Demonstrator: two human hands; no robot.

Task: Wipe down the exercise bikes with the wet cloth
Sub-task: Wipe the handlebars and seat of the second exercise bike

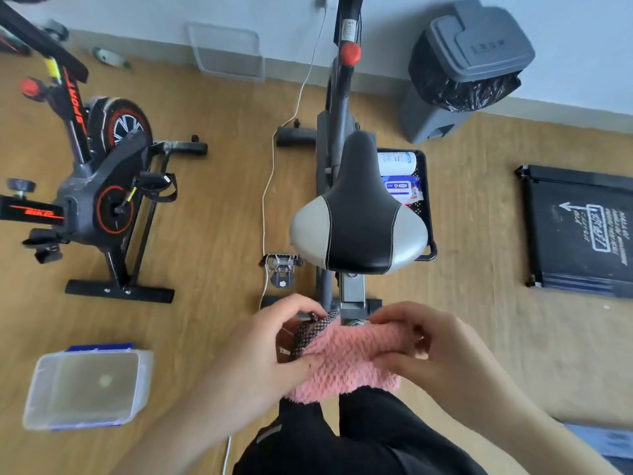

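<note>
Across the upper left of the frame stands a black-and-red exercise bike (102, 186), well apart from the grey exercise bike (337, 108) in the middle, whose black and silver saddle (359, 221) points toward the wall. A white cable (270, 173) runs down the wooden floor just left of the grey bike, past its metal pedal (282, 264). A black tray (432, 231) holding packets lies just right of the saddle, partly hidden under it. At upper right a grey bin (469, 63) with a black liner stands by the wall; a black mat (579, 231) lies at the right edge. A clear plastic box (89, 389) sits at lower left, and a clear lid (227, 53) leans on the wall at the top.

Low in the middle, below the saddle and above the person's black trousers (342, 437), both hands hold a pink cloth (346, 361). It is fluffy and bunched, with a dark speckled strip (313, 332) at its left end. The left hand (270, 344) pinches that strip with curled fingers; the right hand (431, 347) grips the cloth's right end. Whether it is wet cannot be told.
</note>
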